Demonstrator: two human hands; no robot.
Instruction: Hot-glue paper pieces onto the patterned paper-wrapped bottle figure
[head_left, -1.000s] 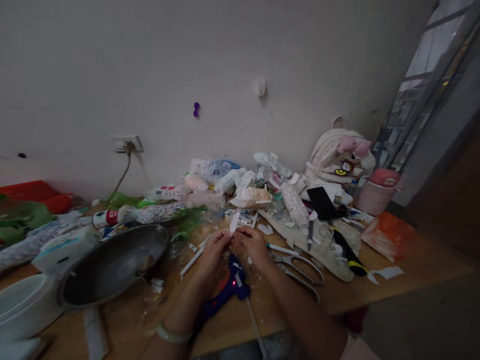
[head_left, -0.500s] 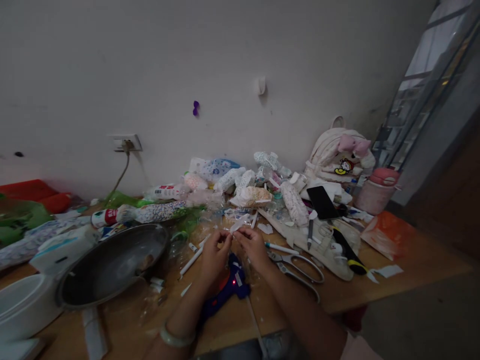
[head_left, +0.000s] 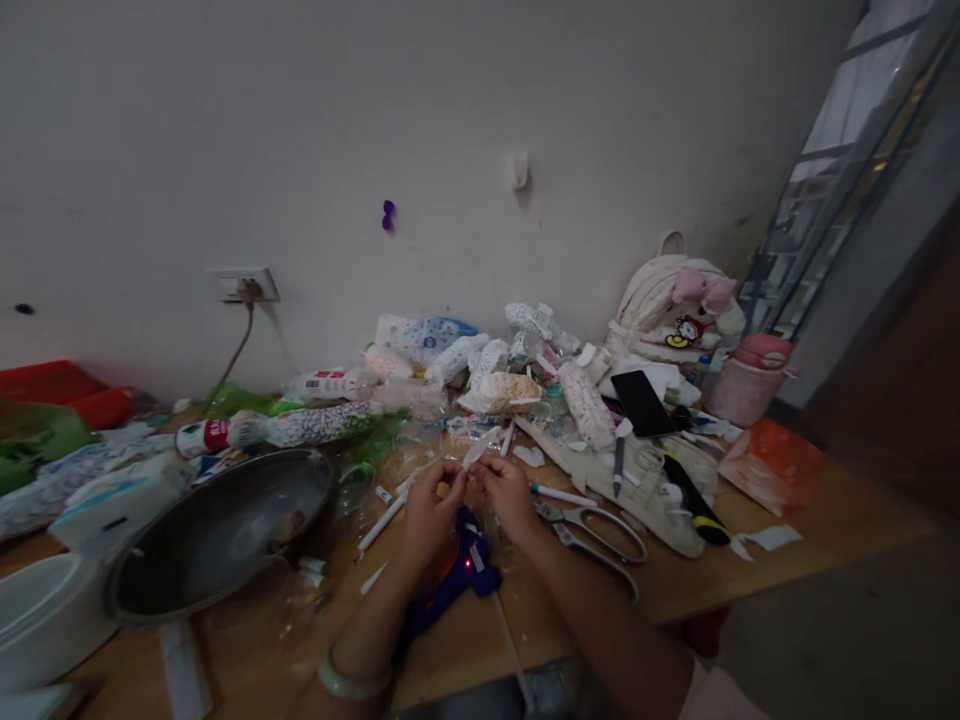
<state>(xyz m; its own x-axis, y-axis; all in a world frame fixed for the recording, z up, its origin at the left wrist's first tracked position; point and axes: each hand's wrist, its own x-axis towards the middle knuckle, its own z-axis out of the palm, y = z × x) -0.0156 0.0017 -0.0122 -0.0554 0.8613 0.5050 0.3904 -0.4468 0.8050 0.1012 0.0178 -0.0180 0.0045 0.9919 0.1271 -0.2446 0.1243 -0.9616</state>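
Fingertips of my left hand and my right hand meet over the middle of the table, pinching a small whitish, translucent strip between them. What it is made of I cannot make out. Just below and between my wrists lies a blue hot glue gun with a red light lit and a glue stick reaching out of its back. To the right of my right hand rest large scissors and a white-and-blue pen. A white stick lies left of my left hand.
A dark round pan and a white tub stand on the left. Wrapped bundles and plastic scraps pile against the wall. A phone, a yellow-black cutter, a pink bottle and a backpack are on the right.
The view has shifted slightly. Both hands stay pinched together at the same place, with the whitish strip showing a little more upright above the fingertips.
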